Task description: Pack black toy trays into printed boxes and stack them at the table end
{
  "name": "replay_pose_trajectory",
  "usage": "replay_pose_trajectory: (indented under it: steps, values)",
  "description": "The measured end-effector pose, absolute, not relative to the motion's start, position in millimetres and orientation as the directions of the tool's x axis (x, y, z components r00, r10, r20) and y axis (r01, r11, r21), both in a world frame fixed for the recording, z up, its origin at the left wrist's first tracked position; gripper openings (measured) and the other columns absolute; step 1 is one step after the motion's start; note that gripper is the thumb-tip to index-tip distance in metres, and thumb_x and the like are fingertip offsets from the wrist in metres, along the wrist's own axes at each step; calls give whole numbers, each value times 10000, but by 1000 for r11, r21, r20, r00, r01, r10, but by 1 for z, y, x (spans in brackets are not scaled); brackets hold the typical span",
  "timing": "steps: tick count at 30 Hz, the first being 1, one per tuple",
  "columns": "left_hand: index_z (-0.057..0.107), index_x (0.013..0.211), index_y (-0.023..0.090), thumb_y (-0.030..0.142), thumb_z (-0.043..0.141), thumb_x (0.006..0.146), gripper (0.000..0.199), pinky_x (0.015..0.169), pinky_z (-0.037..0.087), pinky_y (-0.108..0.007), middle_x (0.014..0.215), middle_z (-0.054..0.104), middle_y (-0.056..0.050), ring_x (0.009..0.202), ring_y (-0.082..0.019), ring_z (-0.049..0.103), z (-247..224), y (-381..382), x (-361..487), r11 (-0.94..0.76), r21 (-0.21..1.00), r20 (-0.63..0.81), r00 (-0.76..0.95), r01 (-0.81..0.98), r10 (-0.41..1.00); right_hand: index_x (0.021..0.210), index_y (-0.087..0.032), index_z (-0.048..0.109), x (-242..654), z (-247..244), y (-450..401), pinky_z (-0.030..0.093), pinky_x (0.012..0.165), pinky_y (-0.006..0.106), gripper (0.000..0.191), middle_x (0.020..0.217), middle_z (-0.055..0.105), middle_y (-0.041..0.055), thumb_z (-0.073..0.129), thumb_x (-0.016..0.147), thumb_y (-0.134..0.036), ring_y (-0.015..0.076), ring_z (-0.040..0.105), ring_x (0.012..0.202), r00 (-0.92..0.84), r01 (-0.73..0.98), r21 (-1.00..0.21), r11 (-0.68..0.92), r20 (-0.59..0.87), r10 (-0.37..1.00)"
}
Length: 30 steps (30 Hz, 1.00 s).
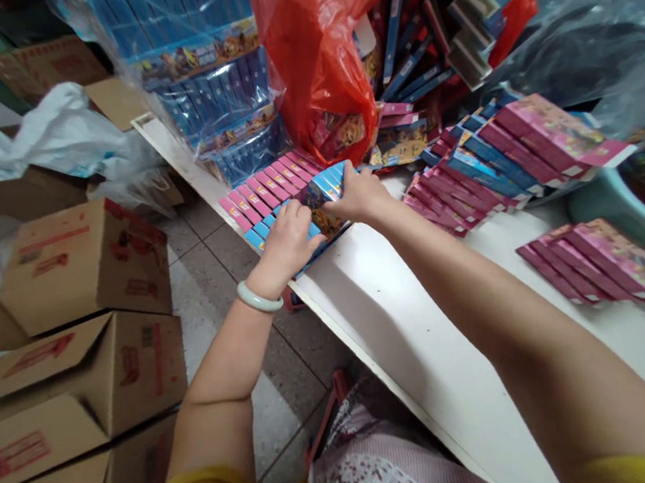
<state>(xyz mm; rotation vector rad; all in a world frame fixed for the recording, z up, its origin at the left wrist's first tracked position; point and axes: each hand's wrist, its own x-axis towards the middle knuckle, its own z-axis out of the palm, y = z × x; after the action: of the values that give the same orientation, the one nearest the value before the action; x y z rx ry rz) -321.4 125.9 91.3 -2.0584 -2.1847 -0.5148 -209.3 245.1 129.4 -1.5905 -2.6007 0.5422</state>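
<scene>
A row of small pink boxes [271, 185] stands packed tightly near the far part of the white table's edge. In front of it is a shorter row of small blue boxes [262, 232]. My left hand [288, 240], a pale bangle on its wrist, is closed over the near end of this blue row. My right hand [360, 193] grips a small stack of blue boxes [331, 181], thumb on the near side and fingers over the top. Between the hands, a dark gap shows printed brown packaging [327, 223]. My fingers partly hide the boxes they hold.
Plastic-wrapped blue boxes [203, 59] and a red plastic bag [320, 44] stand behind. Flat pink and blue cartons [494, 151] overlap on the right, with more pink cartons [604, 264] nearer. A light-blue tub [608, 204] is at far right. Brown cardboard boxes [64, 267] line the floor left.
</scene>
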Motion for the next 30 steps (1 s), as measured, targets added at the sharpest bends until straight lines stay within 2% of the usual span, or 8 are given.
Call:
replay_pose_trajectory:
  steps: [7,13,19,26,30]
  values:
    - [513,872,183,222,720,795,225,884,476,-415,1001,567,-113,1011,-285,529,90,128,-323,31,205,327,-98,978,940,1507,-4,230,-221,140,256,393,1065,489,1043,1436,386,307,701,716,-494,407,432,1338,-484,871,-232,433,-248,839]
    - [507,864,179,235,726,800,234,854,478,-391,990,566,-96,978,-261,537,93,128,-319,39,230,306,-110,972,946,1516,16,188,-203,135,248,383,1069,494,1044,1431,392,319,675,743,-491,406,457,1311,-526,844,-233,483,-190,829]
    - [504,857,186,268,710,811,226,851,483,-389,972,565,-82,979,-253,542,97,130,-324,9,269,281,-88,963,956,1479,60,258,-222,136,260,389,1050,518,1072,1392,425,353,702,687,-511,444,452,1302,-516,856,-203,476,-282,809]
    - [509,835,189,219,646,833,140,852,480,-385,960,564,-82,967,-243,539,98,131,-324,16,303,280,-106,953,954,1480,57,237,-214,114,246,390,1021,568,1153,1345,427,352,734,625,-536,464,471,1242,-538,825,-273,494,-115,835]
    - [520,839,184,221,641,831,126,851,479,-406,952,553,-82,963,-249,538,99,135,-326,16,327,244,-100,945,965,1497,9,234,-224,98,261,349,1026,639,1192,1355,399,326,742,603,-594,507,404,1286,-525,822,-336,459,-137,840]
